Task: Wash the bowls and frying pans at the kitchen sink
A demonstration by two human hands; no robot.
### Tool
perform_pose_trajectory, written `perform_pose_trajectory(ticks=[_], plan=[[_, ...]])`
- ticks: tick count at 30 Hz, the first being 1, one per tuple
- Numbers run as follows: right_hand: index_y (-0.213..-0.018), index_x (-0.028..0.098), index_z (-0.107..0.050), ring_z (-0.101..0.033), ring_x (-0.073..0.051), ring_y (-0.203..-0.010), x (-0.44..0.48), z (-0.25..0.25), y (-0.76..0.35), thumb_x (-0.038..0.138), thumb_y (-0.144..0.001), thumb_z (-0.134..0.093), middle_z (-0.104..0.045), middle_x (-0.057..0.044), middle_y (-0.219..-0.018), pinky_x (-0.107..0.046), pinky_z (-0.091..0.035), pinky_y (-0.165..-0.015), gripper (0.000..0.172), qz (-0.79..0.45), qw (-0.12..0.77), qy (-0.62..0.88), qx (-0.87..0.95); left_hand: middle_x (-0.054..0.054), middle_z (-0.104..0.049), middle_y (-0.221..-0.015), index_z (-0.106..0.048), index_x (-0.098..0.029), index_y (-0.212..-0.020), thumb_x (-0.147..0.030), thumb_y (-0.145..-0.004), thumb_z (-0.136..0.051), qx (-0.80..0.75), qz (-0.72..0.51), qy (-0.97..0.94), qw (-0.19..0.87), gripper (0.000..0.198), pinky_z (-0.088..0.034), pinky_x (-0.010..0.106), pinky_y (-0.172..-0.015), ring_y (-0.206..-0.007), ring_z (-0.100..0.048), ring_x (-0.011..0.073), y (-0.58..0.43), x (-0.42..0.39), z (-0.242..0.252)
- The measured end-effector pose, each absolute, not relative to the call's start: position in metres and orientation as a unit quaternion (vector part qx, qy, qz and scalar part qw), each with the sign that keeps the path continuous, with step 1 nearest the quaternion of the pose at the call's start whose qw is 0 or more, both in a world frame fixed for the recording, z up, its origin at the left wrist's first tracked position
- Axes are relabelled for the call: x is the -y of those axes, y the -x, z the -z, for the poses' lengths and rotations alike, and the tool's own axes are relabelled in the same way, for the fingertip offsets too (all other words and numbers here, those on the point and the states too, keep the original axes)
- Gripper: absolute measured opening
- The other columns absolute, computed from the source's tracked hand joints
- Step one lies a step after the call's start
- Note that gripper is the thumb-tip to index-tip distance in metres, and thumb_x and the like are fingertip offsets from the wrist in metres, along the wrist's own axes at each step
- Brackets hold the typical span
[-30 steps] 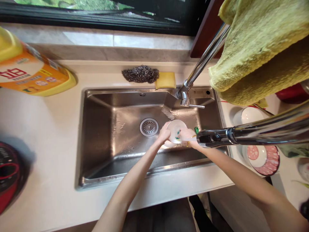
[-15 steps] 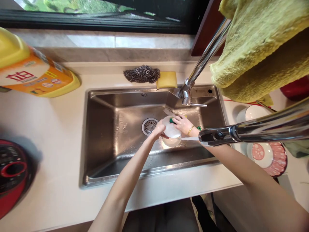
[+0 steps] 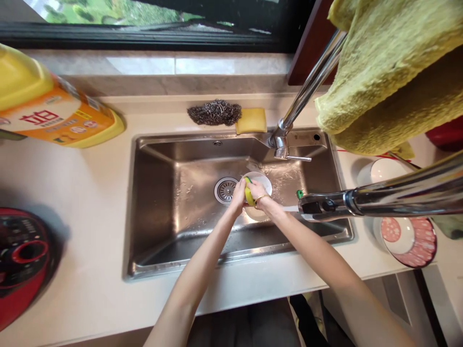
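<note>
Down in the sink, just right of the drain, the left hand is gripping a small white bowl while the right hand is pressing a yellow sponge into it, so the scrubbing seems to be running, and any rinse next is calling for a firm hold on the wet rim.

Small white bowl, round, wet, tilted, just right of frame centre. Yellow sponge with a green edge, bent, pressed against the bowl's left rim.

Left hand grips white bowl over sink; right hand presses yellow sponge against bowl.
</note>
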State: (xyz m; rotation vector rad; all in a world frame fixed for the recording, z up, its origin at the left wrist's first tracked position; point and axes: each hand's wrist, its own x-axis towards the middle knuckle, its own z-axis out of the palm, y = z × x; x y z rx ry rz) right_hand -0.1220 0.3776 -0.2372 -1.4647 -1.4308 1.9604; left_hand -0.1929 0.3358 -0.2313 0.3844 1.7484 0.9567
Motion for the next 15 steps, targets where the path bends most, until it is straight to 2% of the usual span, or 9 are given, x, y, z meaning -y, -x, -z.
perform_pose_trajectory(ticks=[2,4,6,9,12,13,15], plan=[[-0.103,0.012,-0.067,-0.054,-0.013,-0.062,-0.375,0.238,0.118,0.024,-0.087,-0.040,-0.065,-0.003,-0.074,-0.023,-0.044,-0.060,0.034,-0.687,0.097,0.456,0.557,0.010,-0.061,-0.118,-0.049,-0.020,-0.126,-0.055,-0.089,-0.040,-0.752,-0.383,-0.170,0.508,0.051,-0.053,0.029,-0.065,-0.090,-0.062,0.0199,0.199,-0.334,0.232],[-0.093,0.015,-0.072,-0.056,-0.014,-0.068,-0.376,0.233,0.106,0.022,-0.083,-0.047,-0.067,-0.003,-0.076,-0.024,-0.044,-0.066,0.028,-0.646,0.020,0.372,0.666,0.010,-0.061,-0.116,-0.052,-0.019,-0.123,-0.043,-0.090,-0.040,-0.790,-0.349,-0.203,0.462,0.043,-0.053,0.030,-0.070,-0.094,-0.061,0.0212,0.207,-0.333,0.231],[-0.089,0.019,-0.075,-0.059,-0.018,-0.076,-0.379,0.223,0.088,0.018,-0.078,-0.053,-0.069,-0.005,-0.084,-0.027,-0.045,-0.073,0.024,-0.545,-0.061,0.323,0.771,0.008,-0.062,-0.114,-0.054,-0.020,-0.120,-0.027,-0.087,-0.037,-0.816,-0.310,-0.266,0.409,0.038,-0.051,0.034,-0.080,-0.100,-0.059,0.0228,0.215,-0.331,0.225],[-0.093,0.019,-0.075,-0.058,-0.029,-0.096,-0.383,0.215,0.055,0.019,-0.077,-0.060,-0.065,-0.014,-0.104,-0.038,-0.045,-0.080,0.022,-0.342,-0.139,0.373,0.851,0.009,-0.061,-0.112,-0.053,-0.021,-0.124,-0.011,-0.077,-0.038,-0.827,-0.258,-0.383,0.322,0.050,-0.044,0.038,-0.095,-0.108,-0.056,0.0252,0.224,-0.327,0.211],[-0.119,0.016,-0.065,-0.053,-0.037,-0.108,-0.384,0.226,0.026,0.024,-0.083,-0.059,-0.057,-0.024,-0.115,-0.050,-0.043,-0.085,0.037,-0.227,-0.124,0.513,0.819,0.014,-0.056,-0.115,-0.049,-0.020,-0.130,-0.008,-0.072,-0.041,-0.841,-0.214,-0.433,0.243,0.061,-0.042,0.043,-0.096,-0.107,-0.056,0.0290,0.228,-0.324,0.199],[-0.128,0.015,-0.058,-0.052,-0.039,-0.111,-0.384,0.233,0.019,0.024,-0.085,-0.057,-0.055,-0.026,-0.118,-0.053,-0.041,-0.088,0.044,-0.239,-0.095,0.562,0.787,0.015,-0.054,-0.116,-0.048,-0.021,-0.131,-0.008,-0.071,-0.042,-0.846,-0.208,-0.434,0.229,0.062,-0.042,0.044,-0.096,-0.107,-0.056,0.0300,0.230,-0.323,0.196],[-0.136,0.013,-0.050,-0.044,-0.041,-0.123,-0.382,0.247,0.013,0.025,-0.086,-0.057,-0.051,-0.028,-0.126,-0.057,-0.034,-0.097,0.053,-0.354,0.012,0.628,0.693,0.015,-0.053,-0.115,-0.048,-0.020,-0.130,-0.008,-0.069,-0.045,-0.850,-0.217,-0.421,0.228,0.063,-0.041,0.046,-0.098,-0.111,-0.053,0.0314,0.230,-0.322,0.194]])
